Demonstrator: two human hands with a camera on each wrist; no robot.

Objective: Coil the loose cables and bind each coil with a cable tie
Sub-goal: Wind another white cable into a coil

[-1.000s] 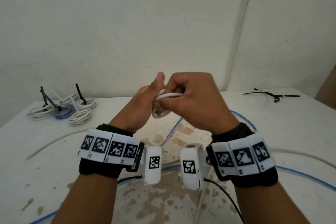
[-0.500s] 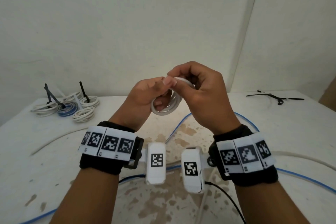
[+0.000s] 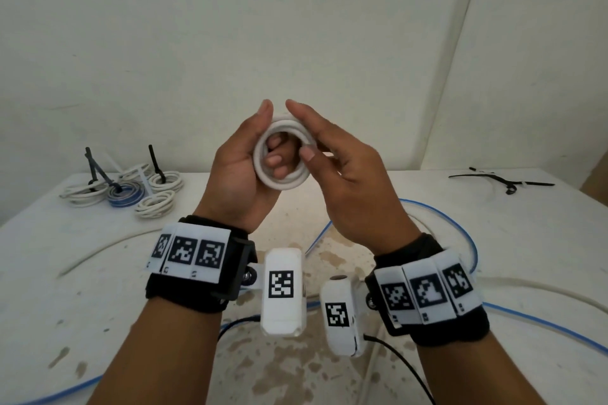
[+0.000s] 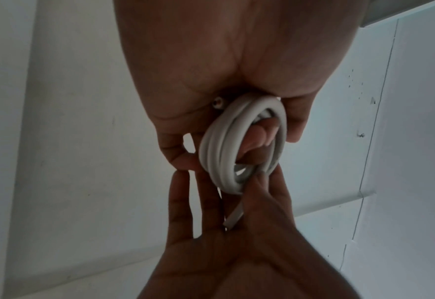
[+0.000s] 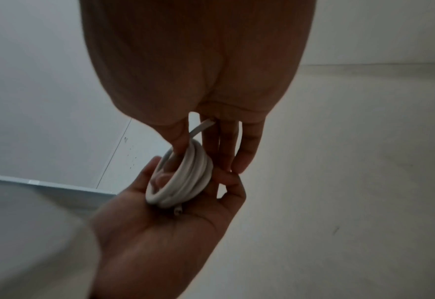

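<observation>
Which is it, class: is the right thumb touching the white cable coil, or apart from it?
Touching. The head view shows the right hand's thumb pressed on the white cable coil's rim.

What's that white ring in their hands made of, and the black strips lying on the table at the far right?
White coil: looks like smooth, matte plastic-sheathed cable; a cut end seems to show a metal core. Black strips: thin and stiff-looking, probably plastic cable ties, too small to confirm.
</observation>
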